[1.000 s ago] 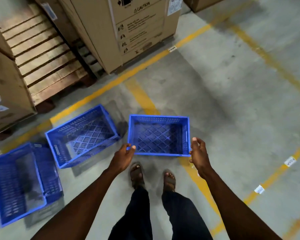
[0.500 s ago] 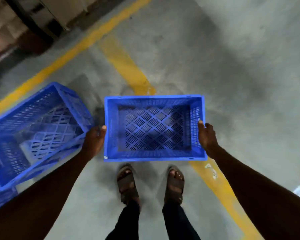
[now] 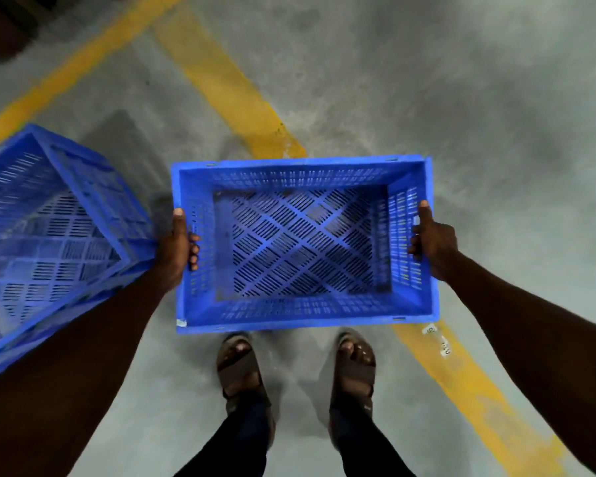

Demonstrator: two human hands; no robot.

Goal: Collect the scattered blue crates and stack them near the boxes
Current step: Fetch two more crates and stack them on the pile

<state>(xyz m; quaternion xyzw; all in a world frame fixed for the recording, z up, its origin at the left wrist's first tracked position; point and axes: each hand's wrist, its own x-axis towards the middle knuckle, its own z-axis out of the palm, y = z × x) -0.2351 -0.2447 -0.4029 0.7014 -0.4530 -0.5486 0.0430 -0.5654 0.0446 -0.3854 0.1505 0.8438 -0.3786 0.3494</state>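
Grey concrete floor [image 3: 461, 98], yellow painted lines [image 3: 234, 94] crossing it. Blue crate [image 3: 303, 304] upright, open side up, just ahead of sandalled feet [image 3: 241, 366]. Left hand [image 3: 178, 251] grips its left wall, right hand [image 3: 432, 244] its right wall. Second crate [image 3: 49, 235] tilted, just left.

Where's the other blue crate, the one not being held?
In the head view the tilted blue crate lies at the left edge, beside the left hand and the held crate.

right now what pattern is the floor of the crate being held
A diamond lattice of slotted vents, all blue, on the crate; head view.
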